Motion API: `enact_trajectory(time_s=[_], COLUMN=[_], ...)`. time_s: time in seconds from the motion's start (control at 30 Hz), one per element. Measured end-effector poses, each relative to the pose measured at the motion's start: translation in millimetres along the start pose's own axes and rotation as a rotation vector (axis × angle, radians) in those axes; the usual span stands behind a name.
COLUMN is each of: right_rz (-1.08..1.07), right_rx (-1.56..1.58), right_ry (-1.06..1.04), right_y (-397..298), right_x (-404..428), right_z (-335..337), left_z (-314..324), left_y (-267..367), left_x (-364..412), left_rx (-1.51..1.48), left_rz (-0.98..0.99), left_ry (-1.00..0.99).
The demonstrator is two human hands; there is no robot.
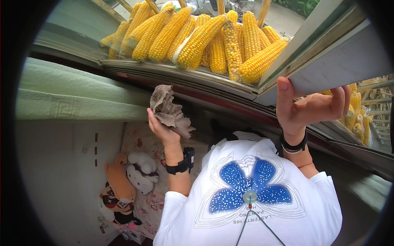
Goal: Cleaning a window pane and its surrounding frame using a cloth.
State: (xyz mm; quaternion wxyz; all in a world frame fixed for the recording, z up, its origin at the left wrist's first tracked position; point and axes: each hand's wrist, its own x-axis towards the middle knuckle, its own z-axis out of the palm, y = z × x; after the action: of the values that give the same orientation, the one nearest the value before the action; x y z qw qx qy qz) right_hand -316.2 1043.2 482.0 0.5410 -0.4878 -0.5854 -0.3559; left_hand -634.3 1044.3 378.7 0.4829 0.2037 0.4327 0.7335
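Observation:
My left hand [163,130], at the centre left, holds a crumpled grey-brown cloth [172,110] raised near the window sill. On the right, my right hand [307,107] grips the edge of a pale window frame [334,55], with the thumb on the near side and the fingers curled round the lower edge. Beyond the sill track [184,78], many husked yellow corn cobs [200,43] lean in a row, some seen through the glass at the left.
A pale green curtain [83,104] hangs at the left. Plush toys [123,187] lie on a floral bedspread [150,203] below it, beside a pale wall [55,166]. More cobs [358,120] show through glass at the right. Wooden bars [263,12] stand behind the row of cobs.

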Motion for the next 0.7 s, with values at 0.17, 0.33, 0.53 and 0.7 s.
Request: enact_trajectory(time_s=[0.17, 0.33, 0.53, 0.7], right_rz=[-0.021, -0.243, -0.220, -0.170], right_rx=[0.082, -0.204, -0.171, -0.008], right_ry=[0.133, 0.056, -0.007, -0.003], right_y=[5, 10, 12, 0], right_x=[8, 24, 24, 28], right_z=[13, -10, -16, -12], left_z=[-7, -11, -15, -48], left_y=[-3, -1, 13, 29], left_x=[38, 69, 90, 100], left_rx=[0.010, -0.017, -0.023, -0.061], left_rz=[-0.027, 0.019, 0.093, 0.171], left_ry=[0.002, -0.037, -0.023, 0.153])
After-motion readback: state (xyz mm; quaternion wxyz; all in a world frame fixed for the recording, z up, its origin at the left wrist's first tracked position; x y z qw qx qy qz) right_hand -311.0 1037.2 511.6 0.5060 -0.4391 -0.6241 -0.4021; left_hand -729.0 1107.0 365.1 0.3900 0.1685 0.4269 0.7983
